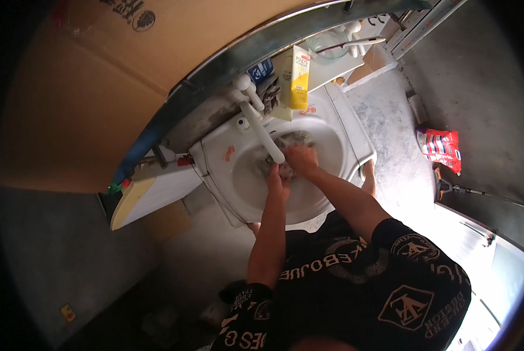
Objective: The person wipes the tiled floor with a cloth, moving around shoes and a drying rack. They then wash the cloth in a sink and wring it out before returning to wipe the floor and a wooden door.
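Both my hands are low in a white ceramic washbasin [332, 193], below the tip of its white faucet [264, 136]. A wet greyish cloth [299, 137] lies bunched in the bowl around them. My left hand [279, 180] grips the near part of the cloth, thumb up, just under the spout. Against the far part presses my right hand [302, 159], curled and slightly blurred. Its fingertips are hidden in the folds.
On the ledge behind the basin stand a yellow-and-white tube [300, 79], a blue package [260, 71] and a glass bowl [328, 44] with a white-handled brush [363, 41] across it. A large cardboard box [104, 87] overhangs the left. A red bag [439, 149] lies right.
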